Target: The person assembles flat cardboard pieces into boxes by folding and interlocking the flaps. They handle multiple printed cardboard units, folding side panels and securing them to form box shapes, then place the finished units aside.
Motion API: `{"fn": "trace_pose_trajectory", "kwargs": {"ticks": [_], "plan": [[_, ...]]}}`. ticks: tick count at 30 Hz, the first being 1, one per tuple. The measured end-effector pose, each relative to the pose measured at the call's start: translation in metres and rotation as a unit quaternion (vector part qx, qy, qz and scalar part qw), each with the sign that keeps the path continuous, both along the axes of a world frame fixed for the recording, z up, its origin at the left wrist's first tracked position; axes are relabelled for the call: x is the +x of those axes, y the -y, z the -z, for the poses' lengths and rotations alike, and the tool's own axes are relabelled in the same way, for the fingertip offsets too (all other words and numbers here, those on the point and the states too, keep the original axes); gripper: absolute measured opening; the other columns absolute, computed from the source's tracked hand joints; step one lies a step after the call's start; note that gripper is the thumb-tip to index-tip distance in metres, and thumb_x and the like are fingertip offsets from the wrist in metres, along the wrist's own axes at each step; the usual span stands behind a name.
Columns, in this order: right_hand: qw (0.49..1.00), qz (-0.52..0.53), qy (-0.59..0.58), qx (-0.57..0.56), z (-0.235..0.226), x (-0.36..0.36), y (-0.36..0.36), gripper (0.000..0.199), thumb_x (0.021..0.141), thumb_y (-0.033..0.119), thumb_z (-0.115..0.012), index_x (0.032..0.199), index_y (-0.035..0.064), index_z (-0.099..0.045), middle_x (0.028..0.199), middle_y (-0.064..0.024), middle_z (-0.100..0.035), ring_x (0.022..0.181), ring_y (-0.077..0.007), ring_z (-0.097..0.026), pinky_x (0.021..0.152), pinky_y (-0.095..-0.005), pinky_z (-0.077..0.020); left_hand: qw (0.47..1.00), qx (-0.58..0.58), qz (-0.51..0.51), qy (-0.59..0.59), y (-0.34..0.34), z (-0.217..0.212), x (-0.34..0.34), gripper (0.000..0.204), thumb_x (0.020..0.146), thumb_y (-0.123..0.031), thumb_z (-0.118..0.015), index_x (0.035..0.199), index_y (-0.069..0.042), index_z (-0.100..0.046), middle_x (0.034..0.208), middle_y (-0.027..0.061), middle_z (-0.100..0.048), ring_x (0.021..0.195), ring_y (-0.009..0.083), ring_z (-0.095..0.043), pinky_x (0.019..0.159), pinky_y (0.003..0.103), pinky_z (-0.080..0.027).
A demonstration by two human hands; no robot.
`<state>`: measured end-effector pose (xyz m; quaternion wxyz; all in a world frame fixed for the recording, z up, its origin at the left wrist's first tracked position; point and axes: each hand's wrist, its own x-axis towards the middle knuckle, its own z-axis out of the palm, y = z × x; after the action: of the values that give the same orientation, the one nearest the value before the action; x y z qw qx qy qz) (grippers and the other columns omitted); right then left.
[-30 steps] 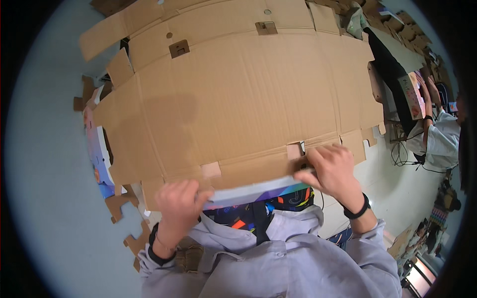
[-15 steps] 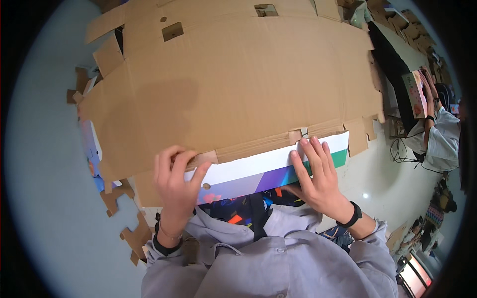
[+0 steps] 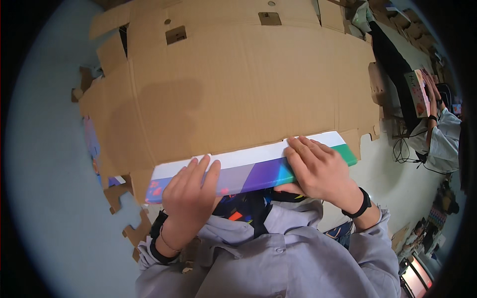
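A large brown die-cut cardboard sheet [image 3: 238,94] spreads out in front of me. Its near edge is folded over into a long printed strip [image 3: 258,166], white along the far side and blue, purple and green along the near side. On the left part of the strip lies my left hand [image 3: 191,191], fingers together over the fold and thumb mostly hidden. Toward the green end, my right hand [image 3: 320,171] holds the strip with its fingers on top and its thumb below the near edge.
Notched cardboard scraps [image 3: 136,231] lie at the lower left, by a pale wall [image 3: 54,149]. At the right, another person in a light shirt [image 3: 444,144] holds a printed box [image 3: 417,94]. Black cables [image 3: 407,151] hang near that person. A lit screen [image 3: 416,278] shows at the lower right.
The printed strip now lies folded flatter along the edge, and its left end shows. My left hand has moved right and down onto it, fingers now straighter; my right hand has shifted slightly.
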<state>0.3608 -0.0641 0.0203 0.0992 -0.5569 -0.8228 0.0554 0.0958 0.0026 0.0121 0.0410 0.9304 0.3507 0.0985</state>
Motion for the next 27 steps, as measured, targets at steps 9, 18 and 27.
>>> {"fn": "trace_pose_trajectory", "kwargs": {"ticks": [9,18,27], "plan": [[0.987,0.021,-0.063,-0.146,0.002,0.031,-0.090,0.065,0.092,0.059,-0.049,0.063,0.0027,-0.064,0.056,-0.0176,-0.058,0.053,-0.0371,-0.060,0.051,-0.0436,-0.0486,0.946,-0.284,-0.064,-0.139,-0.099,-0.021,0.040,0.054,0.083,-0.056,-0.064,0.075,-0.003,-0.073,0.049,0.0169,-0.052,0.052,0.0355,-0.059,0.051,0.042,-0.044],[0.996,0.007,-0.066,-0.052,0.022,0.027,-0.069,0.054,0.092,0.047,-0.058,0.055,0.0079,-0.060,0.047,-0.0130,-0.050,0.046,-0.0334,-0.053,0.047,-0.0426,-0.0435,0.964,-0.259,-0.036,-0.037,-0.068,-0.002,0.031,0.052,0.086,-0.059,-0.058,0.076,-0.010,-0.075,0.056,0.0176,-0.059,0.056,0.0359,-0.062,0.051,0.043,-0.046],[0.978,0.110,-0.126,-0.125,0.019,-0.002,-0.002,0.037,0.093,0.041,-0.057,0.080,0.0065,-0.059,0.072,-0.0118,-0.056,0.059,-0.0304,-0.060,0.050,-0.0413,-0.0469,0.942,-0.267,-0.142,0.145,-0.003,0.017,0.009,0.027,0.079,-0.033,-0.073,0.077,-0.008,-0.062,0.077,0.0111,-0.057,0.074,0.0288,-0.057,0.061,0.038,-0.043]]}}
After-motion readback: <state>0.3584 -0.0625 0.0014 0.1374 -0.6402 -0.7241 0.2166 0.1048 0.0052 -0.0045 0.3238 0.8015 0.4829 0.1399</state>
